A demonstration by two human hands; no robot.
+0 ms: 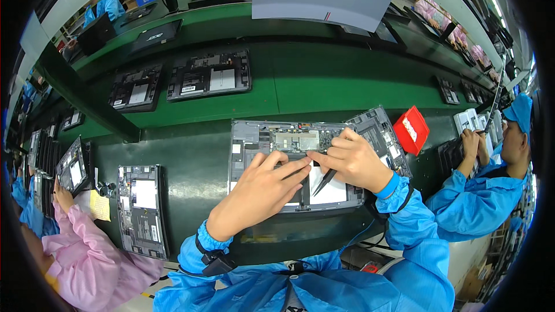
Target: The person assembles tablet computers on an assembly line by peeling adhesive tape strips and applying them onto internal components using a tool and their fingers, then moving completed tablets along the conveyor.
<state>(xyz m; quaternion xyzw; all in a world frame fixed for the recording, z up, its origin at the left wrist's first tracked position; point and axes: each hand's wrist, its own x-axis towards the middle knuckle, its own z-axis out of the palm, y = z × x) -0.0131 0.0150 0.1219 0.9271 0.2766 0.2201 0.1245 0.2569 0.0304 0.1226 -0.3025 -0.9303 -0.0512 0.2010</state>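
Observation:
An opened laptop base [245,133] lies on the dark bench before me, its circuit board and inner parts exposed. My left hand [251,193] reaches over its lower middle, fingers stretched out and slightly apart, holding nothing. Index fingertips of both hands come close together at the board's lower edge. My right hand [355,162] is closed around black tweezers [325,182], whose tips point down over a white panel [329,193] in the base. Exactly what the fingertips touch is too small to make out. Another laptop base [384,130] sits tilted, partly behind the first.
A red bin [425,130] with small white pieces stands right of the bases. Another opened base [141,214] lies to the left. More bases [211,75] rest on the green shelf [300,81]. Co-workers sit at both sides, in pink [98,254] and blue [474,202].

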